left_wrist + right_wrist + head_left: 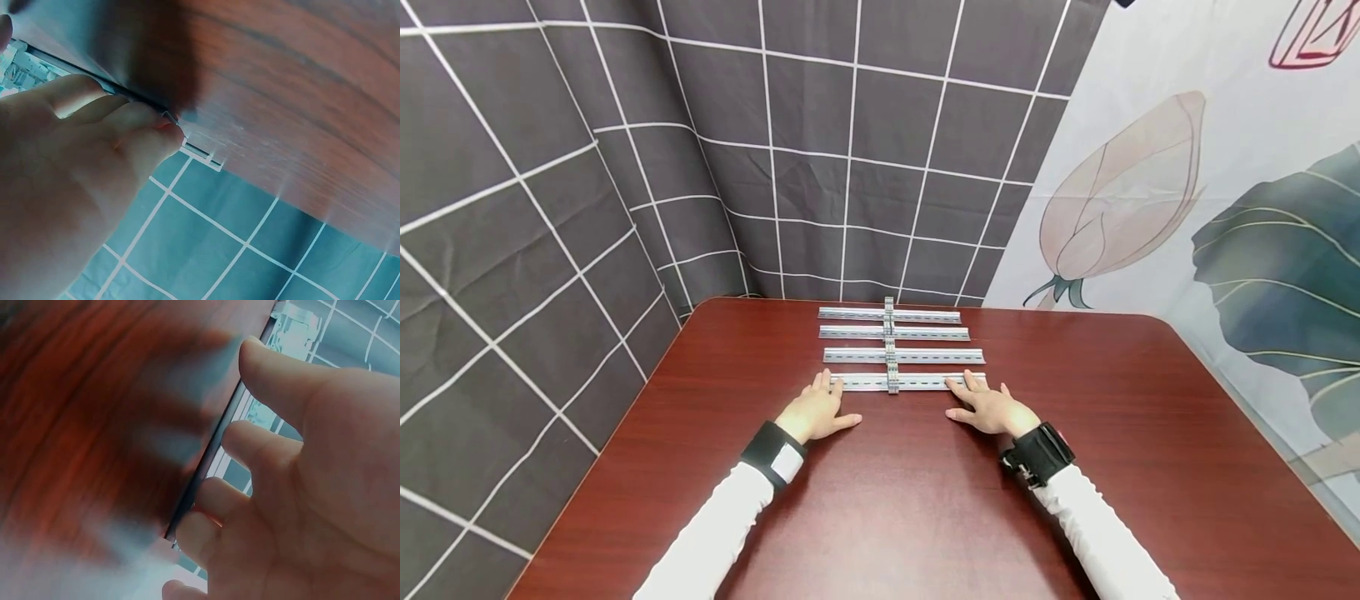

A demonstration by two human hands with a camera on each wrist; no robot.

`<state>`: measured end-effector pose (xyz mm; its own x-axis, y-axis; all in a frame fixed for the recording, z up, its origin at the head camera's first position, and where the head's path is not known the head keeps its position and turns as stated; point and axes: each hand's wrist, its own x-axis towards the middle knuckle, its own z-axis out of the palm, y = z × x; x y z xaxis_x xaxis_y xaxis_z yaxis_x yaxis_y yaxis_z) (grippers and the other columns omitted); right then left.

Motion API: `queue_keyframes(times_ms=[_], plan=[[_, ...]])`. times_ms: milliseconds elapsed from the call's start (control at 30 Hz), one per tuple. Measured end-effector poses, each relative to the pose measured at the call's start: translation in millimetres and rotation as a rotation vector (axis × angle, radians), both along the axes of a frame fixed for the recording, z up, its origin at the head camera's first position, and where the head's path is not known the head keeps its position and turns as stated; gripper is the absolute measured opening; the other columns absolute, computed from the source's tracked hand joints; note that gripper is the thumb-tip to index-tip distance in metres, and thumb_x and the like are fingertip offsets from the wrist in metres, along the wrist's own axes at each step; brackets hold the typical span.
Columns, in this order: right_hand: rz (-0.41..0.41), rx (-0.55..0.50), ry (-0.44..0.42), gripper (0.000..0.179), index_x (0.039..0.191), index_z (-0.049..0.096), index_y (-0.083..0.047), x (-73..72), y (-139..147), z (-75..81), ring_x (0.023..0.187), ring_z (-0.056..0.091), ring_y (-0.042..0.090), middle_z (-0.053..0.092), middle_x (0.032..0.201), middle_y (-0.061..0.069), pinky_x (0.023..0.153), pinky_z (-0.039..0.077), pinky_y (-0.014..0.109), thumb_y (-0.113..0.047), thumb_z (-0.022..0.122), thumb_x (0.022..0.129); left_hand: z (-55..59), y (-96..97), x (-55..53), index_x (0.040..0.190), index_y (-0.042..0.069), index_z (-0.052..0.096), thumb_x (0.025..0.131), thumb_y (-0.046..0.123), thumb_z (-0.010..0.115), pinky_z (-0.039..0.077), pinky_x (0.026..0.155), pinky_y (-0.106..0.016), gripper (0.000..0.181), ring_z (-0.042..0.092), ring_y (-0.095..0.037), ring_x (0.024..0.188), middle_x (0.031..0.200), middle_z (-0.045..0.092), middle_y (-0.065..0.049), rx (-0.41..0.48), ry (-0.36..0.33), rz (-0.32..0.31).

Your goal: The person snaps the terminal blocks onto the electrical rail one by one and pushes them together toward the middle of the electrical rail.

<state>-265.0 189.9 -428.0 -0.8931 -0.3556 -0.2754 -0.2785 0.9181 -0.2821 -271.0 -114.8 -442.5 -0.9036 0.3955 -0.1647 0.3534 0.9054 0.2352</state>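
Several slotted metal DIN rails lie one behind another on the table, each crossed near its middle by a small block of clipped-on parts. On the left end of the nearest rail [925,382] rest the fingertips of my left hand [816,412], its thumb spread out to the side over the tabletop. My right hand [992,410] touches the same rail's right end with its fingertips, thumb apart. The nearest block [892,377] sits between the hands. In the right wrist view, the fingers [262,447] lie along the rail's dark edge. The left hand hides part of the rail in its wrist view.
Behind the nearest rail lie the second rail [940,356], the third rail [936,333] and the farthest rail [932,316], close to the back edge of the red-brown table [895,500]. A dark gridded cloth [805,108] hangs behind and left; a floral cloth [1120,50] hangs right.
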Motion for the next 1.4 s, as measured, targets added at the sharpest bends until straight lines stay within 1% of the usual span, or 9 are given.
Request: queue_keyframes(times_ms=[167, 433, 667, 833, 1033, 1167, 1300, 1400], plan=[[-0.001, -0.002, -0.005, 0.063, 0.152, 0.029, -0.01, -3.7, -0.7, -0.7, 0.144, 0.021, 0.046, 0.016, 0.157, 0.03, 0.11, 0.01, 0.072, -0.039, 0.049, 0.1, 0.8, -0.9, -3.1, 0.144, -0.009, 0.036, 0.094, 0.053, 0.053, 0.03, 0.114, -0.052, 0.081, 0.027, -0.043, 0.143, 0.152, 0.025, -0.035, 0.006, -0.006, 0.01], [-0.005, 0.012, -0.037, 0.064, 0.153, 0.028, -0.011, -7.7, -0.5, -1.9, 0.145, 0.02, 0.045, 0.014, 0.158, 0.028, 0.11, 0.009, 0.072, -0.04, 0.049, 0.099, -3.5, -0.6, -9.9, 0.144, -0.008, 0.036, 0.093, 0.054, 0.052, 0.031, 0.113, -0.053, 0.082, 0.027, -0.043, 0.144, 0.152, 0.025, -0.034, 0.02, -0.032, 0.021], [0.001, 0.037, -0.063, 0.066, 0.153, 0.026, -0.011, -16.8, -0.9, 1.3, 0.146, 0.018, 0.043, 0.013, 0.158, 0.028, 0.11, 0.007, 0.072, -0.04, 0.049, 0.099, -4.7, -2.2, -20.0, 0.144, -0.007, 0.037, 0.093, 0.054, 0.052, 0.034, 0.112, -0.052, 0.081, 0.03, -0.042, 0.142, 0.152, 0.027, -0.033, 0.026, -0.043, 0.027], [-0.002, 0.047, -0.073, 0.066, 0.153, 0.026, -0.011, -22.2, -1.1, 1.0, 0.146, 0.017, 0.043, 0.012, 0.159, 0.028, 0.111, 0.007, 0.071, -0.04, 0.05, 0.099, -3.1, 0.1, -22.8, 0.144, -0.008, 0.037, 0.094, 0.053, 0.052, 0.031, 0.113, -0.052, 0.081, 0.026, -0.042, 0.144, 0.152, 0.026, -0.033, 0.021, -0.05, 0.03], [-0.007, 0.042, -0.065, 0.066, 0.153, 0.026, -0.011, -27.4, -0.7, 1.3, 0.146, 0.017, 0.044, 0.012, 0.158, 0.028, 0.111, 0.007, 0.071, -0.04, 0.05, 0.099, -0.2, 3.8, -22.9, 0.143, -0.011, 0.036, 0.094, 0.051, 0.053, 0.029, 0.115, -0.052, 0.081, 0.025, -0.045, 0.143, 0.151, 0.026, -0.036, 0.003, -0.019, 0.009], [-0.015, 0.05, -0.066, 0.067, 0.153, 0.026, -0.011, -29.2, -0.5, 0.9, 0.146, 0.017, 0.044, 0.012, 0.158, 0.028, 0.111, 0.006, 0.071, -0.041, 0.05, 0.099, 0.0, 4.7, -22.5, 0.142, -0.013, 0.036, 0.094, 0.049, 0.054, 0.029, 0.115, -0.051, 0.08, 0.027, -0.046, 0.142, 0.149, 0.027, -0.038, 0.011, 0.006, -0.004], [-0.023, 0.047, -0.062, 0.067, 0.153, 0.026, -0.011, -29.0, -1.8, -0.1, 0.145, 0.016, 0.047, 0.011, 0.158, 0.029, 0.111, 0.007, 0.071, -0.041, 0.05, 0.098, -2.1, 4.5, -21.8, 0.142, -0.013, 0.035, 0.095, 0.047, 0.055, 0.028, 0.115, -0.052, 0.08, 0.025, -0.046, 0.142, 0.15, 0.026, -0.038, 0.028, 0.018, 0.009], [-0.023, 0.043, -0.062, 0.067, 0.153, 0.025, -0.011, -28.5, -3.4, -0.3, 0.145, 0.015, 0.047, 0.011, 0.158, 0.029, 0.111, 0.007, 0.07, -0.041, 0.05, 0.099, -4.5, 4.3, -21.3, 0.142, -0.013, 0.035, 0.094, 0.047, 0.055, 0.029, 0.114, -0.052, 0.079, 0.026, -0.046, 0.142, 0.15, 0.026, -0.037, 0.023, 0.031, 0.024]])
